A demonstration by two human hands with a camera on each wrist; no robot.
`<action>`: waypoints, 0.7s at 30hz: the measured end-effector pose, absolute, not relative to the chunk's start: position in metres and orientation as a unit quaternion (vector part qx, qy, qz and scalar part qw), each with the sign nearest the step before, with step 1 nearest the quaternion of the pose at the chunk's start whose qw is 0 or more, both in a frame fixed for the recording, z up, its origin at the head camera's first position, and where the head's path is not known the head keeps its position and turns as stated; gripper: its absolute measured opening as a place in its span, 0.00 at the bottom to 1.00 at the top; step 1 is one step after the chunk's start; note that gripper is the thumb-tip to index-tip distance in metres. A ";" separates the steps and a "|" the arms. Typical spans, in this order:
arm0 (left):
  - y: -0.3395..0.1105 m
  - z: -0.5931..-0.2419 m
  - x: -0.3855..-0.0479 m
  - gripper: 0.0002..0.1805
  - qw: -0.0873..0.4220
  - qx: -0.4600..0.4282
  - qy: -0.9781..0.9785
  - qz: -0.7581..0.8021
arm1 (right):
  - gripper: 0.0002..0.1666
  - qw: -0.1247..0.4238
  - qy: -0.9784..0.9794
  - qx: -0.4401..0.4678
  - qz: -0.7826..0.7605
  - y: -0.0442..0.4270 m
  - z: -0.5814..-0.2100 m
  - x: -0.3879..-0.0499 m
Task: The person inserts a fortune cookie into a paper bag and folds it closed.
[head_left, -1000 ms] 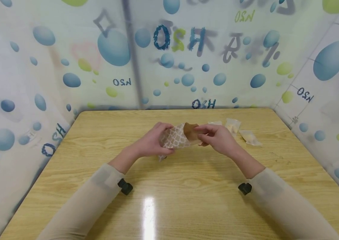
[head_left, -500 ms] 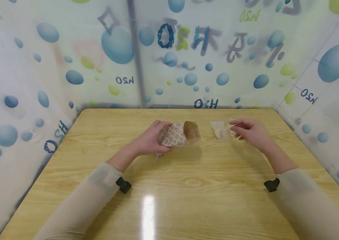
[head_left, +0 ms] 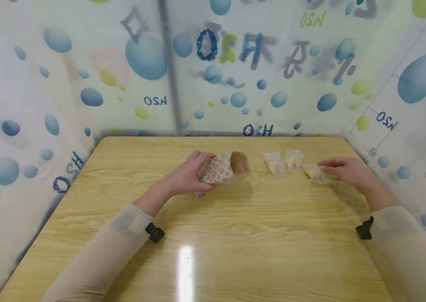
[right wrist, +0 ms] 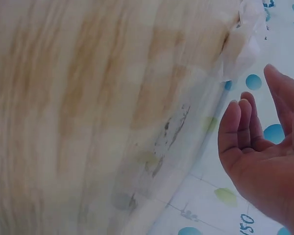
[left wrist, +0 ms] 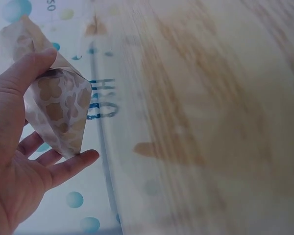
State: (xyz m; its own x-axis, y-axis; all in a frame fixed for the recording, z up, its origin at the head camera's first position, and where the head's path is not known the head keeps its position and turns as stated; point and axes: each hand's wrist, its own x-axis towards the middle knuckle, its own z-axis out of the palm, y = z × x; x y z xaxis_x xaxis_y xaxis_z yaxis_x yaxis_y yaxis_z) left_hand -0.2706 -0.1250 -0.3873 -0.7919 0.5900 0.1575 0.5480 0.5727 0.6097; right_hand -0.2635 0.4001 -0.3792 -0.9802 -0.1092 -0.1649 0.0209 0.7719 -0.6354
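My left hand point(head_left: 187, 175) grips a brown paper bag point(head_left: 218, 170) with a white lattice pattern, thumb on one side and fingers on the other. The bag lies on its side, its mouth facing right. In the left wrist view the hand point(left wrist: 24, 166) holds the bag point(left wrist: 59, 105) at the upper left. My right hand point(head_left: 350, 173) is at the right end of a clear packet point(head_left: 314, 173) with pale contents. From the right wrist view, the fingers and thumb of that hand point(right wrist: 264, 152) stand apart, with the packet point(right wrist: 242, 49) just beyond the fingertips.
Two more clear packets, one point(head_left: 274, 164) nearer the bag and one point(head_left: 293, 160) beside it, lie between the bag and my right hand. The wooden table point(head_left: 235, 235) meets patterned curtains at its back and sides.
My right hand has moved from the bag's mouth out to the right, past two packets, to the rightmost one. My left hand still holds the bag, whose mouth now shows fully.
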 end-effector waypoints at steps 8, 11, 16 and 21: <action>-0.123 -0.387 -0.269 0.51 0.033 0.321 0.888 0.328 | 0.31 0.101 0.941 -0.033 -0.322 0.396 -0.387 -0.268; -0.123 -0.387 -0.269 0.51 0.035 0.317 0.890 0.327 | 0.31 0.109 0.944 -0.029 -0.311 0.393 -0.387 -0.268; -0.122 -0.386 -0.268 0.51 0.041 0.315 0.891 0.324 | 0.30 0.126 0.944 -0.023 -0.303 0.389 -0.387 -0.267; -0.122 -0.387 -0.268 0.51 0.040 0.316 0.893 0.319 | 0.30 0.139 0.941 -0.036 -0.305 0.387 -0.387 -0.263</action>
